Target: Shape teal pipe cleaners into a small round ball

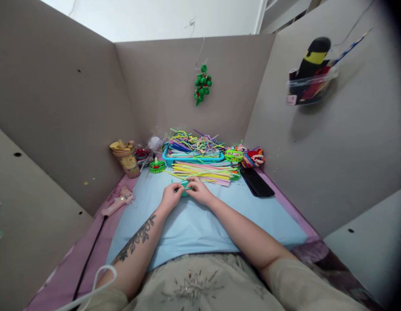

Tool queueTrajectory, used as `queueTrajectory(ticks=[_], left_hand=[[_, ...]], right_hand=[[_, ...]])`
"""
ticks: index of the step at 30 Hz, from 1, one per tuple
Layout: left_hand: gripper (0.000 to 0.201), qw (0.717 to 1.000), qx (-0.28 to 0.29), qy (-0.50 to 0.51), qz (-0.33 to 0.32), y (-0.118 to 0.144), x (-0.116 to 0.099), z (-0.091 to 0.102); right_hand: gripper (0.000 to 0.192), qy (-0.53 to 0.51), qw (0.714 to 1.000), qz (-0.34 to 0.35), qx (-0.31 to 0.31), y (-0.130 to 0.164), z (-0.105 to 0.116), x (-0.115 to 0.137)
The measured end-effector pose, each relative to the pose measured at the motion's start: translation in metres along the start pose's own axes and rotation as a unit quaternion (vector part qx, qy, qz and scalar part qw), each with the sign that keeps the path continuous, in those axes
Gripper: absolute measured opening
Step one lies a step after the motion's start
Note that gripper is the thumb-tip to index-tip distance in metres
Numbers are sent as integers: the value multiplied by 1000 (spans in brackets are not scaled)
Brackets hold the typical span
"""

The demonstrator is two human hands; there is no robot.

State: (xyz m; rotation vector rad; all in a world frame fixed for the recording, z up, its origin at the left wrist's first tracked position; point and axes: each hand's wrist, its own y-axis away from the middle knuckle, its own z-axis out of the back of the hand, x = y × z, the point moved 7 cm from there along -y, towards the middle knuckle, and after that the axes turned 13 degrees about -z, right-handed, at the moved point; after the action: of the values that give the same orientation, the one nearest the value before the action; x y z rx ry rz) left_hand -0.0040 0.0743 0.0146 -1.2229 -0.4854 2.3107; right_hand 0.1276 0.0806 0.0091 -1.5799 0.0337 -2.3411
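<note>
Left hand [170,196], right hand [199,191], both grips pinched shut on teal pipe cleaner [184,188], long axis left-right.

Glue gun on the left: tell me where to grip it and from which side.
Take the glue gun around its pale pink body, near the middle, coming down from above. It lies flat on the purple mat with its length running diagonally, so fingers should close across the narrow width. Its black cord trails toward the person, so keep clear of that end.

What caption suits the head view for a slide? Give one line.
Left hand and right hand pinch a teal pipe-cleaner piece over a blue mat.
</note>
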Motion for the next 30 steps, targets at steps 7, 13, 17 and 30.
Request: queueTrajectory(ticks=[7, 13, 17, 30], left_hand=[[27, 986, -57, 146, 63, -1, 12, 7], [35, 956, -52, 273, 99, 1, 6, 6], [37, 949, -19, 300, 93, 2, -5, 1], [37, 953, 40, 291, 71, 4, -14, -7]], right_hand=[[53, -147, 988, -37, 3, -2, 5, -9], [42, -181, 983, -27, -2, -2, 20, -2], [29, -202, 978, -22, 45, -2, 19, 1], [15, -329, 930, -126, 107, 0, 2, -8]])
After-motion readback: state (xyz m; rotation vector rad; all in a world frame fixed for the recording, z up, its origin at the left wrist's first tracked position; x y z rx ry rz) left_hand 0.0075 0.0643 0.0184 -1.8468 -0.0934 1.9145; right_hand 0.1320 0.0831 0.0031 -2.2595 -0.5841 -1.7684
